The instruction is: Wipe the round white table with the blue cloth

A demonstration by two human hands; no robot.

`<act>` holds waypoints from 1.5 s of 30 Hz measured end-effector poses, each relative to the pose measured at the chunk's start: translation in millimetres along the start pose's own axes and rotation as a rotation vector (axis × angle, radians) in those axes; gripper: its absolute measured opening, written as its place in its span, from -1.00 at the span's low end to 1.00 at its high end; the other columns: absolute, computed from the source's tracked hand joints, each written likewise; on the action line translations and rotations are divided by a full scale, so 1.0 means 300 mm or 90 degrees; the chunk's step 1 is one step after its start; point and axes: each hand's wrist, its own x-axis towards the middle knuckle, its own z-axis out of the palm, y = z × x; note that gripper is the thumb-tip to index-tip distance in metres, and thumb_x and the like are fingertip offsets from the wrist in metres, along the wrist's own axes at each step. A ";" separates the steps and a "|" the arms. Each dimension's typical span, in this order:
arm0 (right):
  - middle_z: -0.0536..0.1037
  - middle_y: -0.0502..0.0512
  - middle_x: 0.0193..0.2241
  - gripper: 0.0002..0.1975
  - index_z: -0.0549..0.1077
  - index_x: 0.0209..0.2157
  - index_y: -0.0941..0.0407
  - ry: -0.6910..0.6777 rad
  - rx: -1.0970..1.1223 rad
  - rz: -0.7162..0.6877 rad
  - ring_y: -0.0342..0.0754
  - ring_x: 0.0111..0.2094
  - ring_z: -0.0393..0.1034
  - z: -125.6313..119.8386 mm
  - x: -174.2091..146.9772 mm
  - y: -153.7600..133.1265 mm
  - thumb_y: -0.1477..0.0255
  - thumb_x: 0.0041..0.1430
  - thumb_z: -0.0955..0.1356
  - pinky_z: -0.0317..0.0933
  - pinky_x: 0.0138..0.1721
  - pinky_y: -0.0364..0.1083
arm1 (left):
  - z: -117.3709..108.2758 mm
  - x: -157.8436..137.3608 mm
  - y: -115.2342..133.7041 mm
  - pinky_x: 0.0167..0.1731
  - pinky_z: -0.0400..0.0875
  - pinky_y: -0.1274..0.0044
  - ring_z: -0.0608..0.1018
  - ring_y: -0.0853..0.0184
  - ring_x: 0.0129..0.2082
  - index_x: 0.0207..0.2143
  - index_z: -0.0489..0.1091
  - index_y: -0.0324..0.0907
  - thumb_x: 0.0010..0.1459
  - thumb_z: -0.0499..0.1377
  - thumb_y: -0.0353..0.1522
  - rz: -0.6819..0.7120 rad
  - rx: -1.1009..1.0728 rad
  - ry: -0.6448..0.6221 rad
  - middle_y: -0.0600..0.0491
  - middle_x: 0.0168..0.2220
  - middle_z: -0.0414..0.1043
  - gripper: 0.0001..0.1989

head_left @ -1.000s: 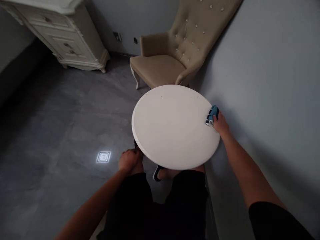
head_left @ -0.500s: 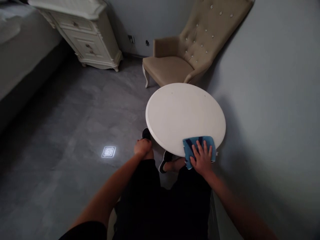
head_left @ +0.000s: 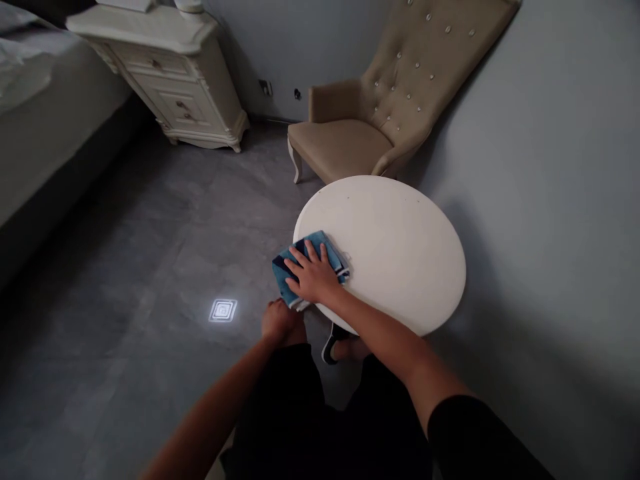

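My right hand [head_left: 313, 273] lies flat with its fingers spread on a folded blue towel [head_left: 320, 241] with dark blue stripes and a white edge. Under it, the towel covers the left rim of a round white table [head_left: 395, 240] and partly hangs past it. My right forearm reaches across the table's near edge. My left hand [head_left: 278, 320] rests on my left knee, its fingers curled in and nothing visible in them. It is close below the towel's lower corner.
Behind the table stands a beige tufted armchair [head_left: 345, 143]. A white nightstand [head_left: 165, 87] is at the back left, beside a bed [head_left: 60, 127]. The grey wall [head_left: 550, 167] runs close along the right. A bright square pattern [head_left: 223, 311] shows on the grey floor [head_left: 150, 267].
My right hand has slid the towel from the table's near right edge to its left edge. My left hand stays on the knee. The view has shifted slightly.
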 end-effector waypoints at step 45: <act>-0.03 0.07 0.67 -0.23 -0.06 0.69 -0.16 0.077 -0.201 0.530 0.50 0.65 -0.14 -0.069 -1.023 0.546 0.11 0.57 0.17 0.00 0.49 0.70 | -0.063 0.019 0.078 0.12 0.57 0.16 0.69 -0.24 0.18 0.04 0.70 -0.33 0.49 -0.08 -0.08 -0.068 -0.002 -0.031 -0.43 0.13 0.69 -0.34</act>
